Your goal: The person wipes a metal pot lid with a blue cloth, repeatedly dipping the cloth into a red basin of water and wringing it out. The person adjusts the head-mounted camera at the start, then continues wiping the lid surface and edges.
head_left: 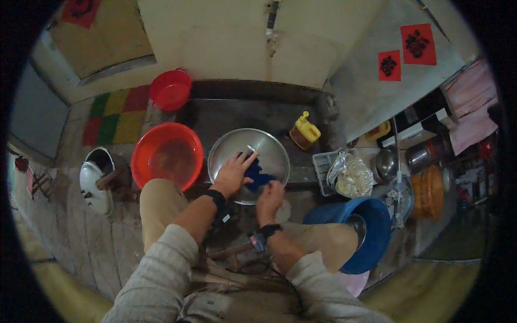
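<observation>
In front of me is a wide, round stainless-steel lid or basin (224, 147); I cannot tell which. A crumpled dark blue cloth (254, 177) lies on its shiny surface. Palm down, my left hand (233, 173) rests over the upper left part of the cloth, fingers spread and thumb touching the fabric. My right hand (270, 200) is curled into a fist at the cloth's right end, with the fabric at its fingertips. What the fist encloses is hidden. Both wrists wear dark bands.
Left of the metal piece stands a red plastic basin (167, 155), with a smaller red basin (170, 89) behind. A lidded pot (97, 177) is farther left. To the right are a yellow jug (305, 131), a foil tray (353, 177) and a blue bucket (373, 242) by my knee.
</observation>
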`<state>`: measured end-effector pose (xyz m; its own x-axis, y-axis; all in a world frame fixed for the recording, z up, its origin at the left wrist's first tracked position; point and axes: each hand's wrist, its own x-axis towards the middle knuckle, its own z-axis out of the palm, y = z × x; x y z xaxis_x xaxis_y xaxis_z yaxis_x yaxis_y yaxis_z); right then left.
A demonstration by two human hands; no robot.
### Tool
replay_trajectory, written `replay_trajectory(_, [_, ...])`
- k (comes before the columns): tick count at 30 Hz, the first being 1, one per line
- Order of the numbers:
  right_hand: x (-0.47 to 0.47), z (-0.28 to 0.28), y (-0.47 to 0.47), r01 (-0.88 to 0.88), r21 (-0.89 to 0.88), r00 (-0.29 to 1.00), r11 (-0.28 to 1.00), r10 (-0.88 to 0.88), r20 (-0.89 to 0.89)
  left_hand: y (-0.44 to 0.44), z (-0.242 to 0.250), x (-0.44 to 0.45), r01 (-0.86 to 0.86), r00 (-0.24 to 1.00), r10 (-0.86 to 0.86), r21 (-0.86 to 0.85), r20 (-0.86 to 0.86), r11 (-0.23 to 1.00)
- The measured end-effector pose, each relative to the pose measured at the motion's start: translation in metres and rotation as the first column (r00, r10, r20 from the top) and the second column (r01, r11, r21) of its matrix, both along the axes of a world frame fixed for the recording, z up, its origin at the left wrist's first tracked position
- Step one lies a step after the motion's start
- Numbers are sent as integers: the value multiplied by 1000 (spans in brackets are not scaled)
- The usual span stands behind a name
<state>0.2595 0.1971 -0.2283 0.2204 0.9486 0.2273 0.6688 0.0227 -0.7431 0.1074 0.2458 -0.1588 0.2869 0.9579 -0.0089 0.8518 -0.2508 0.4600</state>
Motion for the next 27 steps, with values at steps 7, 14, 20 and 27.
replay_trajectory(7, [9, -1, 21, 88, 49, 995, 995, -85, -58, -2, -3, -1, 2, 1000, -2, 19, -8, 1000])
replay_trajectory(14, [0, -16, 10, -174, 289, 979, 941, 134, 153, 0, -6, 0, -7, 1000, 7, 0, -9, 1000])
replay_trajectory(20, [30, -22, 29, 93, -18, 996, 996, -93, -7, -2, -1, -1, -10, 1000, 10, -33, 3, 999])
replay_trajectory(27, [26, -19, 2, 162, -268, 975, 950, -196, -104, -1, -4, 1, -10, 1000, 10, -10, 6, 1000])
